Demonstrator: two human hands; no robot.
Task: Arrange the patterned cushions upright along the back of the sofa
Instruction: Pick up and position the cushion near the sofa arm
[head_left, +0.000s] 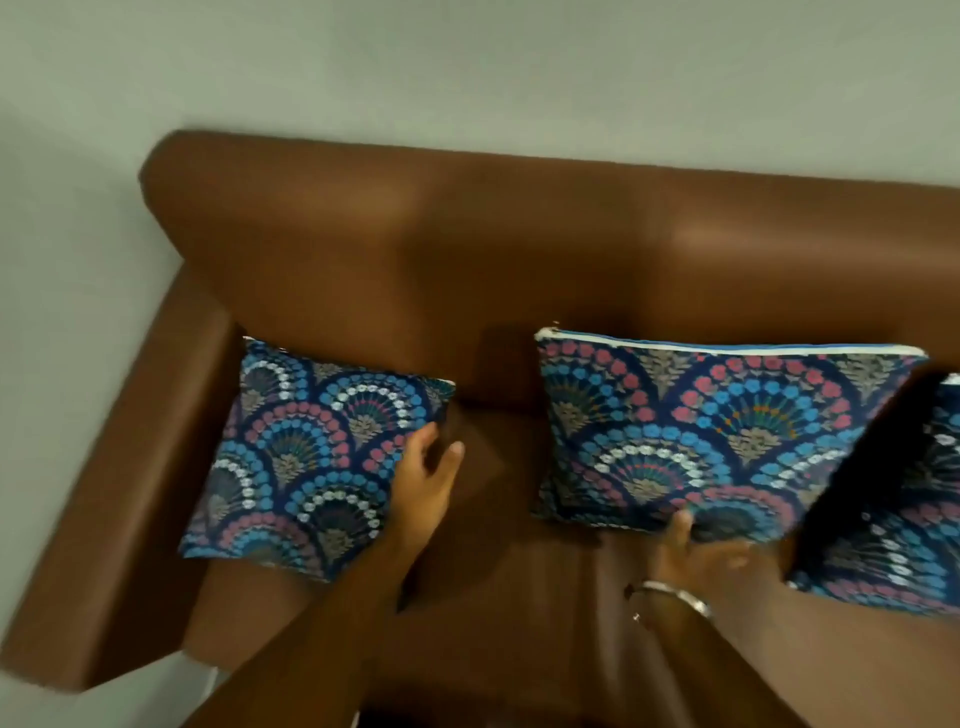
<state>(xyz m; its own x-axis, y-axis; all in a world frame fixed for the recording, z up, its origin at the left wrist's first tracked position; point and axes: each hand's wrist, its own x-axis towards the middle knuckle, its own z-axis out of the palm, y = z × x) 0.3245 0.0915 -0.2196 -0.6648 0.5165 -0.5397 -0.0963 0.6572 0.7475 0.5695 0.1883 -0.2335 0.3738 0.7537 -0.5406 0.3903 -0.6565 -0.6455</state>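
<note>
Three patterned cushions sit on a brown sofa (519, 249) seen from above, its backrest against a pale wall (467, 67). The left cushion (306, 457) leans in the corner where the sofa's armrest (119, 493) meets the backrest, tilted rather than fully upright. The middle cushion (701, 431) stands near the backrest's centre, its white-piped top edge uppermost and its face sloping toward the camera. The third cushion (904, 514) is cut off by the frame at the sofa's right end, just beside the middle one and lying lower on the seat.

The person's left hand (423, 483) rests against the right edge of the left cushion, fingers (428, 441) spread and loose, its grip open on nothing. The right hand (696, 553), blurred by motion, is at the bottom edge of the middle cushion with the thumb (680, 525) pressed on the fabric; whether its grip has closed on the cushion cannot be told. A metal bangle (675, 595) circles the right wrist. A bare stretch of seat separates the left and middle cushions.
</note>
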